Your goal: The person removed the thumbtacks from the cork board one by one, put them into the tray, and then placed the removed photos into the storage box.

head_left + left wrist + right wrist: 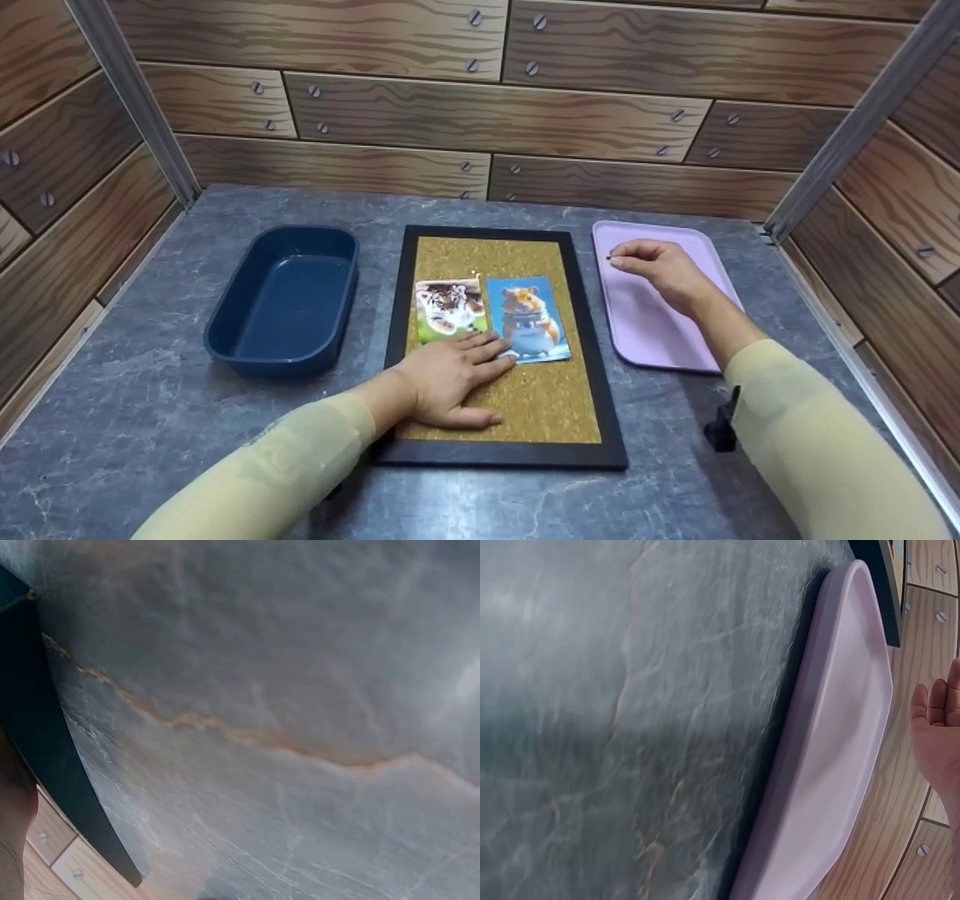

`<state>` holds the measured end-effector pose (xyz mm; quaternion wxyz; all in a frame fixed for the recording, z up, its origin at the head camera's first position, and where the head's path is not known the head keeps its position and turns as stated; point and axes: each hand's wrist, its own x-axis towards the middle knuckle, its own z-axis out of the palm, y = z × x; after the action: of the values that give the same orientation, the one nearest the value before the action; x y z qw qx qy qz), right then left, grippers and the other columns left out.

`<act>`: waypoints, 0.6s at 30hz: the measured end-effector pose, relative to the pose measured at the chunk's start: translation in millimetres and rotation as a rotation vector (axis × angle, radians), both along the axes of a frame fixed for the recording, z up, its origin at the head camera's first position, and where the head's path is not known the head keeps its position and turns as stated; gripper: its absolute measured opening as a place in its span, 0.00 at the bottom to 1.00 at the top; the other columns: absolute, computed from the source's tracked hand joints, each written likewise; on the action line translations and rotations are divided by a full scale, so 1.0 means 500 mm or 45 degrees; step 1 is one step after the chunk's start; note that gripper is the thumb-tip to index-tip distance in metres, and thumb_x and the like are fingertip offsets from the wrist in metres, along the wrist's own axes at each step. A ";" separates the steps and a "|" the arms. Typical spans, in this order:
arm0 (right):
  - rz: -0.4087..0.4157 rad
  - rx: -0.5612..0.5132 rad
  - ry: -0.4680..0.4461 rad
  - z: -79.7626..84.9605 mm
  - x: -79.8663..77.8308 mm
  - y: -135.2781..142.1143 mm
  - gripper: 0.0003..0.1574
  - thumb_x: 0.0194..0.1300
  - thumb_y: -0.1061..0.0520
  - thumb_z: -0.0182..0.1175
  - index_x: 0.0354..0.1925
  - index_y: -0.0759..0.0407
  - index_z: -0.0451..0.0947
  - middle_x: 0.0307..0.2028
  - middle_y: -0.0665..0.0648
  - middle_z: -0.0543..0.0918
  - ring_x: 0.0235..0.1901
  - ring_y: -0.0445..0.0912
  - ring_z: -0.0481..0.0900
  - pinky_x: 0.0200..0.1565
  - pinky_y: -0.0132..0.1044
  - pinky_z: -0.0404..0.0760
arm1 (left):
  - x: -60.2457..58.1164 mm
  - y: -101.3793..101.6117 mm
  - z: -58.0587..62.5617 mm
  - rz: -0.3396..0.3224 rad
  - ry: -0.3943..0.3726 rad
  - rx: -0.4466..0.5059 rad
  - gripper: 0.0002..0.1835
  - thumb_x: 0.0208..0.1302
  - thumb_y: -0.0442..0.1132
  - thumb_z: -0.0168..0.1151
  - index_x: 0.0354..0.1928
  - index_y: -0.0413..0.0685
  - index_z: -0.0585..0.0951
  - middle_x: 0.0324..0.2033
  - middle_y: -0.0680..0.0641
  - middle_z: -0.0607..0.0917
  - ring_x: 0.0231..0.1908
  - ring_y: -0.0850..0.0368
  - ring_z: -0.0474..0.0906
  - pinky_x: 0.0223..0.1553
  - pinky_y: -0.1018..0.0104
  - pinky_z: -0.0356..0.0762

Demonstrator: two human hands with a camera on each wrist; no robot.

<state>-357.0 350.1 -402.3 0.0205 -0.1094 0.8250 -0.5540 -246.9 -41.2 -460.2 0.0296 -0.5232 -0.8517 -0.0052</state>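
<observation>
A black-framed cork board (540,409) lies in the middle of the table. Two picture cards are side by side on it: a tiger card (448,306) and a blue hamster card (527,321). My left hand (450,381) rests flat on the board, fingers spread, its fingertips over the lower edges of both cards. Above the lilac tray (645,330), my right hand (664,274) pinches a tiny dark item (609,258) between thumb and forefinger; its kind is too small to tell. A small shiny spot shows near the tiger card's top right corner.
To the left of the board stands a deep dark blue bin (289,315). The grey marbled table (480,502) is enclosed by wood-patterned walls (420,105) at the back and sides. The tray's raised rim (810,712) shows in the right wrist view.
</observation>
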 end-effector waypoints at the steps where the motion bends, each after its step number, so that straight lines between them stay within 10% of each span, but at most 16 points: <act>1: -0.003 0.007 0.001 -0.001 0.001 0.004 0.15 0.74 0.62 0.67 0.51 0.73 0.84 0.39 0.38 0.87 0.47 0.38 0.80 0.52 0.28 0.77 | 0.000 0.000 0.000 -0.001 0.004 -0.002 0.47 0.77 0.73 0.41 0.85 0.49 0.58 0.82 0.42 0.59 0.81 0.45 0.53 0.80 0.54 0.51; 18: -0.041 0.048 -0.053 -0.022 0.019 0.058 0.14 0.74 0.57 0.69 0.50 0.66 0.86 0.42 0.41 0.88 0.46 0.38 0.80 0.50 0.29 0.78 | 0.000 0.001 -0.002 0.006 0.024 -0.008 0.47 0.77 0.74 0.40 0.85 0.49 0.59 0.82 0.43 0.60 0.81 0.45 0.54 0.80 0.54 0.51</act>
<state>-347.5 379.1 -413.3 0.0308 -0.0840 0.8363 -0.5409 -246.9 -40.7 -461.0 0.0360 -0.5213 -0.8526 0.0027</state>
